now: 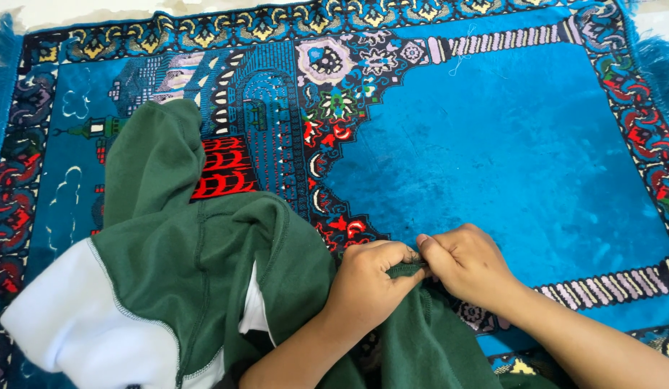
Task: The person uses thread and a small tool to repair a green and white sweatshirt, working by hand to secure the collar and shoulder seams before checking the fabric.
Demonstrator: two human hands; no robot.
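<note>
Green garment edge pinched between both hands on a blue patterned rug.

A fold of the green-and-white garment (pixel 205 288) is gripped by the left hand (pixel 370 281) and right hand (pixel 468 263), fingertips pressed together upon it, above the rug (pixel 493 144).

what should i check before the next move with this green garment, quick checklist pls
1. Left hand gripping the green garment edge: ok.
2. Right hand pinching the same edge, touching the left: ok.
3. Garment lying flat: not ok, bunched and folded over.
4. White lining tucked away: not ok, turned outward at the left.
5. Blue patterned rug under the fabric: ok.
6. Lower part of the garment: cannot tell, out of frame.
</note>
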